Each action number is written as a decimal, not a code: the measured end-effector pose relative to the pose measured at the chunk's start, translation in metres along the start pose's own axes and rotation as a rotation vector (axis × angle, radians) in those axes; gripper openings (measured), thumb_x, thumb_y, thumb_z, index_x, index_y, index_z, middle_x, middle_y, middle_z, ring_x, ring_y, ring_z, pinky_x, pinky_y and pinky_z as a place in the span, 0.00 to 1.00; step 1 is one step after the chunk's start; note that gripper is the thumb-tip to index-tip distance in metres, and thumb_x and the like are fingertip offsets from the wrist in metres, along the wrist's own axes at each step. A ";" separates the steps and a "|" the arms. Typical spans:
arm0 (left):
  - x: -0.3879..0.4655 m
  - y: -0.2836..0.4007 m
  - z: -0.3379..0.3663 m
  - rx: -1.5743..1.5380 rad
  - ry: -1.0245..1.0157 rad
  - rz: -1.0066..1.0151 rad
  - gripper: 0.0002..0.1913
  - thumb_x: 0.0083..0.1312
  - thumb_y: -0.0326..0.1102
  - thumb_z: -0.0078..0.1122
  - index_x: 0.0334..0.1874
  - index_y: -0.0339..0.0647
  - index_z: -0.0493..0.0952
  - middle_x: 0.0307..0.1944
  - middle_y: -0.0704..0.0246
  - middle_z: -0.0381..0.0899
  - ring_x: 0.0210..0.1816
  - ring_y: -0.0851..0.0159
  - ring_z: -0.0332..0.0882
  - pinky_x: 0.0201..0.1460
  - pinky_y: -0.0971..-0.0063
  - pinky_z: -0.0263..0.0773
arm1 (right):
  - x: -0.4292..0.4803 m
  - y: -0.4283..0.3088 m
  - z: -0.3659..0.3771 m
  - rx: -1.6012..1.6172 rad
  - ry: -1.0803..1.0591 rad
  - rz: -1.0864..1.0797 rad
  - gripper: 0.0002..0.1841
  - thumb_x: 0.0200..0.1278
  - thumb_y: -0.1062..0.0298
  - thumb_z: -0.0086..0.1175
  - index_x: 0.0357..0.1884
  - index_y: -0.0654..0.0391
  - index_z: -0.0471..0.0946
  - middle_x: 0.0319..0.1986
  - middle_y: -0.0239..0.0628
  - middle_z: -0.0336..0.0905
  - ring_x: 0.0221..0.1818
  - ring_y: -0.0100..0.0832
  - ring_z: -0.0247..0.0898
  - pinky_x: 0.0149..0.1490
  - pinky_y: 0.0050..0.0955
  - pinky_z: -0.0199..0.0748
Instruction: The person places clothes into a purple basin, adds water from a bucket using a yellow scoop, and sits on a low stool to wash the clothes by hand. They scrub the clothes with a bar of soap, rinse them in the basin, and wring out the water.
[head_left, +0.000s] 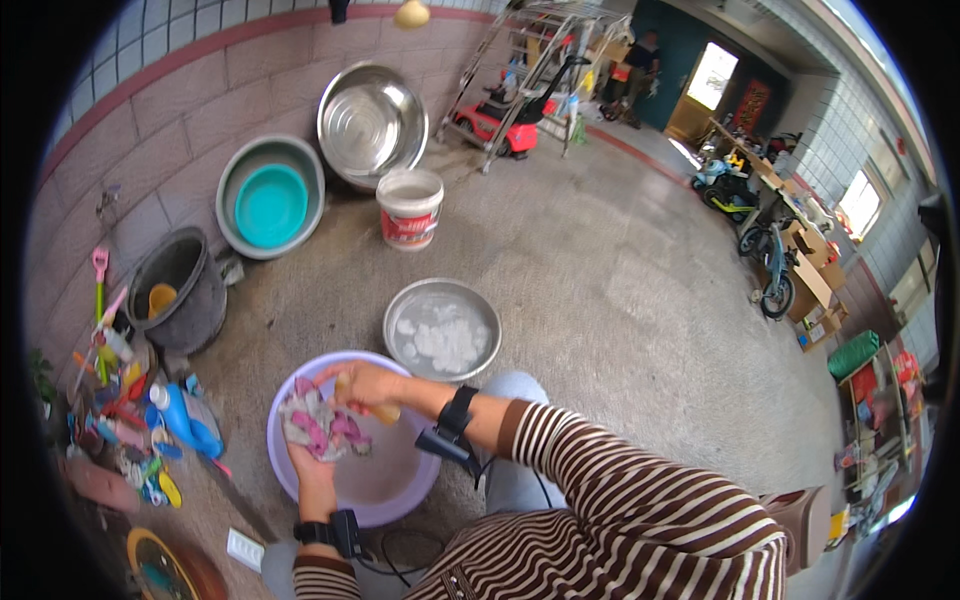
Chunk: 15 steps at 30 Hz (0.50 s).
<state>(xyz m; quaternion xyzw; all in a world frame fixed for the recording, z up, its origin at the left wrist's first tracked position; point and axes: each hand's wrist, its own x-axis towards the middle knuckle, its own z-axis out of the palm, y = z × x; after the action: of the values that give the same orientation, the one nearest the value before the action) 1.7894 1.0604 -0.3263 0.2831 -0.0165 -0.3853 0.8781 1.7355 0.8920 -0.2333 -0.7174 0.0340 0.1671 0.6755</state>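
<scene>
Wet pink and grey cloth is bunched over a lilac plastic basin that holds cloudy water. My left hand supports the cloth from below and grips it. Against the cloth's upper side is my right hand, closed around a yellowish bar that looks like soap. The fingers hide part of the bar. Just beyond the basin stands a round metal basin of water with white suds or pale matter in it.
A white and red bucket, a steel basin, a grey basin holding a teal one, and a black tub line the wall side. Left of me are a blue bottle and toys. A person is far off.
</scene>
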 end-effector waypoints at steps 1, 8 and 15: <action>0.001 0.002 0.002 -0.036 -0.066 0.054 0.20 0.69 0.48 0.35 0.55 0.44 0.68 0.46 0.68 0.75 0.34 0.64 0.74 0.28 0.75 0.73 | -0.006 -0.010 -0.001 -0.067 0.029 -0.060 0.21 0.54 0.72 0.58 0.52 0.50 0.73 0.23 0.29 0.75 0.20 0.21 0.69 0.24 0.24 0.72; -0.018 0.008 -0.035 -0.160 -0.073 0.070 0.24 0.68 0.56 0.40 0.56 0.46 0.69 0.47 0.69 0.75 0.43 0.63 0.73 0.48 0.61 0.70 | -0.069 -0.085 -0.012 0.302 -0.461 -0.234 0.25 0.57 0.65 0.57 0.54 0.64 0.66 0.32 0.37 0.68 0.25 0.17 0.67 0.27 0.13 0.69; -0.004 0.022 -0.049 -0.621 -0.438 -0.139 0.24 0.66 0.52 0.38 0.59 0.46 0.66 0.57 0.65 0.69 0.56 0.61 0.67 0.56 0.63 0.63 | -0.114 -0.112 -0.012 0.202 -0.346 -0.106 0.30 0.41 0.64 0.66 0.51 0.65 0.73 0.28 0.35 0.74 0.22 0.19 0.67 0.25 0.16 0.66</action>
<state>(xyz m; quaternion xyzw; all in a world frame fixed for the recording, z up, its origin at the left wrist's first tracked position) 1.8136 1.0982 -0.3551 -0.0851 -0.0671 -0.4818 0.8696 1.6609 0.8695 -0.0930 -0.6074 -0.1039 0.2479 0.7475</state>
